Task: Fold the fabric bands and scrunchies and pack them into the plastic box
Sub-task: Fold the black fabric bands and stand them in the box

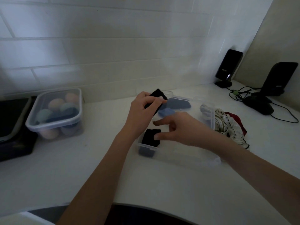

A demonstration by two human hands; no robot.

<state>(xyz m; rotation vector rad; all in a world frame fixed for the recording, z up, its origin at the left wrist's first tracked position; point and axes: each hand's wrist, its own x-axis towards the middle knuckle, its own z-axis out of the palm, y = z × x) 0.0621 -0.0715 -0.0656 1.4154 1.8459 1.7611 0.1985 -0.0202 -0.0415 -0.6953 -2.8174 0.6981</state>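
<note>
the left hand [142,108] is pinching a folded black fabric band [158,97] above the clear plastic box [146,146] near the bench's middle, while the right hand [177,129], fingers loose and holding nothing, is pressing down the black band [150,137] already packed, so the next should be sliding in snugly beside it.

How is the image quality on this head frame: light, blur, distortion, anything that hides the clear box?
Head view: dim and underexposed, with soft patches of light on the tiled wall; wide-angle bending curves the counter edge; slight softness on the left hand gripping the black band; the plastic box walls are faint against the white surface.
</note>
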